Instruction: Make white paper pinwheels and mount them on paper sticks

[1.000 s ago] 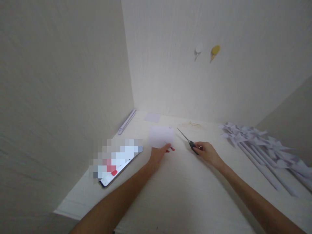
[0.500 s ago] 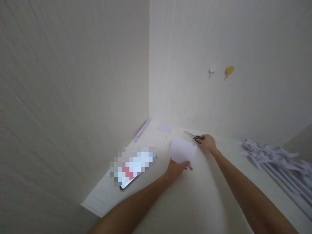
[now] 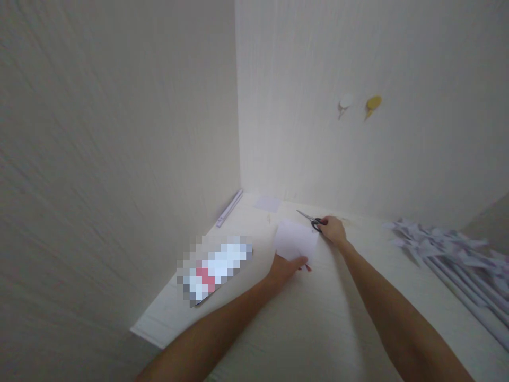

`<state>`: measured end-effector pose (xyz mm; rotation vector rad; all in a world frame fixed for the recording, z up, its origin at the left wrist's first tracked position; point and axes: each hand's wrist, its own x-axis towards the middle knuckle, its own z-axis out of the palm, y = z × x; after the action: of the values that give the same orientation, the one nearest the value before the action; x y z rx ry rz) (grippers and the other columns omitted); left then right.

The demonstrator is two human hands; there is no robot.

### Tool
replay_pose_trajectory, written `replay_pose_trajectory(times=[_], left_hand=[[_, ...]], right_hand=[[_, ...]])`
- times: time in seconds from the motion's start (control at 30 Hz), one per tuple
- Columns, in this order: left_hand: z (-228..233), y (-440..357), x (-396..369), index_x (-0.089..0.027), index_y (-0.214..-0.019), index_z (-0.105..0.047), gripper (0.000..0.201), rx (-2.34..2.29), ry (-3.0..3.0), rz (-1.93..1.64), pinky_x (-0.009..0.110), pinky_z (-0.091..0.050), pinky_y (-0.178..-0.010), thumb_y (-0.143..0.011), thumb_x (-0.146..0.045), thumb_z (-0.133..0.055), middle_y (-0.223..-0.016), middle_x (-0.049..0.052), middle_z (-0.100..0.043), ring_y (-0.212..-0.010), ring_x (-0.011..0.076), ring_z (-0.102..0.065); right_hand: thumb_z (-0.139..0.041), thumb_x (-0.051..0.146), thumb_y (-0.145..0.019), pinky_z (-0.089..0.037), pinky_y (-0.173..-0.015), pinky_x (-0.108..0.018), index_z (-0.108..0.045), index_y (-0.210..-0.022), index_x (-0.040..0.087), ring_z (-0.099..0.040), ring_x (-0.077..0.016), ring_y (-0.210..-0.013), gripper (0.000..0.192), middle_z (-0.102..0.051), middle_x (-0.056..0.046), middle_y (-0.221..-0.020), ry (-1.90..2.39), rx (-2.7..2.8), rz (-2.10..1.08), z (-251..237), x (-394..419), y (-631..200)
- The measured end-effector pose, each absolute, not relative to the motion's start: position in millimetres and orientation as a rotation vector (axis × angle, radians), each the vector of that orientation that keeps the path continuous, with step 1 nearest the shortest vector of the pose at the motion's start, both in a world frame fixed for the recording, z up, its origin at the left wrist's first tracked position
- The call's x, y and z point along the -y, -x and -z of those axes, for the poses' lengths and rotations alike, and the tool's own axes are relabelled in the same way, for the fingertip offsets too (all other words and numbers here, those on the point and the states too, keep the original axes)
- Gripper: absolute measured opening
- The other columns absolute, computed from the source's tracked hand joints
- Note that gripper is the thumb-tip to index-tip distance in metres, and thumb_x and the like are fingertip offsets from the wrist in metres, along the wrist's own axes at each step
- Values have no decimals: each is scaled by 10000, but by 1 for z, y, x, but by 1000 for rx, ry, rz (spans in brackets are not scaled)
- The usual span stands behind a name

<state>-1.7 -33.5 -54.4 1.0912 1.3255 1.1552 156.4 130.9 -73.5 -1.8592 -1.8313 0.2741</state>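
Note:
My left hand [image 3: 285, 265] pinches the lower edge of a pale square of paper [image 3: 296, 240], thumb on top and fingers beneath it. Small red bits show at the paper's lower edge near my thumb; what they are I cannot make out. Up and to the right, my right hand [image 3: 333, 229] is closed on the black handles of a pair of scissors [image 3: 315, 220]. Their blades point left and away from me, just beyond the paper's far edge. Part of the handles is hidden by my fingers.
A phone with a blurred, lit screen [image 3: 217, 270] lies left of my left hand. Thin paper strips or sticks [image 3: 229, 208] rest along the left wall, beside another paper piece [image 3: 268, 203]. Rolled paper tubes with frilled ends [image 3: 449, 249] lie at right. Two hooks [image 3: 374, 103] hang on the wall.
The camera view has shifted slightly, so everything sits a little higher and further left. Both hands keep their hold on the paper and the scissors.

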Motion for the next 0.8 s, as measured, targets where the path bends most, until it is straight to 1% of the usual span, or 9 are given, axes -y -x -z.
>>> replay_pose_trajectory(times=[0.2, 0.3, 0.37, 0.43, 0.53, 0.6, 0.67, 0.73, 0.8], left_hand=[[53, 2, 35, -166, -472, -592, 153, -1394, -1071, -1129, 231, -422, -596, -598, -254, -584, -589, 0, -621, -604, 126, -542], [55, 1, 34, -165, -497, -597, 154, -1390, -1072, -1143, 252, -429, -639, -606, -274, -584, -639, 15, -632, -655, 144, -558], [58, 1, 33, -162, -533, -604, 172, -1355, -1062, -1179, 270, -431, -690, -618, -311, -586, -720, 35, -646, -734, 163, -571], [62, 0, 32, -159, -572, -609, 163, -1377, -992, -1235, 291, -426, -741, -582, -320, -629, -806, 55, -650, -785, 179, -578], [64, 1, 32, -169, -685, -620, 214, -1371, -990, -1326, 304, -389, -840, -538, -313, -679, -925, 61, -636, -872, 183, -570], [63, 0, 32, -165, -716, -619, 258, -1387, -1000, -1313, 321, -375, -865, -532, -334, -687, -942, 76, -630, -892, 196, -566], [61, -1, 34, -161, -752, -619, 277, -1384, -1010, -1295, 330, -368, -878, -549, -340, -679, -963, 86, -622, -903, 200, -563], [58, -3, 36, -160, -780, -618, 271, -1349, -1047, -1292, 326, -366, -882, -578, -336, -660, -970, 88, -617, -905, 194, -561], [55, -4, 38, -160, -778, -619, 240, -1310, -1120, -1288, 315, -355, -896, -609, -330, -635, -962, 81, -620, -922, 186, -551]], right_hand=[[-519, 143, -620, -374, -730, -314, -630, -772, 113, -532, -229, -857, 190, -604, -135, -884, 1701, 1708, -341, 63, -117, -154], [-500, 150, -623, -379, -743, -314, -608, -749, 115, -525, -212, -849, 169, -596, -117, -862, 1594, 1645, -416, 55, -101, -154], [-504, 172, -620, -404, -683, -292, -593, -734, 124, -540, -181, -762, 152, -600, -89, -810, 1521, 1612, -507, 51, -84, -155], [-511, 221, -629, -416, -576, -268, -579, -751, 133, -536, -144, -627, 165, -597, -61, -772, 1455, 1581, -626, 50, -62, -157], [-498, 327, -670, -383, -442, -233, -546, -810, 137, -481, -93, -477, 241, -580, -42, -758, 1385, 1510, -801, 52, -22, -160], [-463, 396, -707, -353, -394, -216, -519, -830, 139, -459, -79, -441, 290, -566, -33, -738, 1368, 1446, -892, 54, 4, -161], [-432, 443, -731, -333, -376, -204, -509, -785, 141, -446, -69, -426, 316, -553, -25, -704, 1356, 1389, -992, 58, 24, -158], [-448, 466, -728, -321, -376, -194, -513, -774, 145, -445, -61, -427, 330, -548, -21, -706, 1270, 1247, -1261, 61, 36, -153], [-468, 475, -717, -321, -380, -192, -523, -737, 144, -442, -59, -429, 336, -547, -18, -692, 1224, 1210, -1345, 63, 42, -148]])
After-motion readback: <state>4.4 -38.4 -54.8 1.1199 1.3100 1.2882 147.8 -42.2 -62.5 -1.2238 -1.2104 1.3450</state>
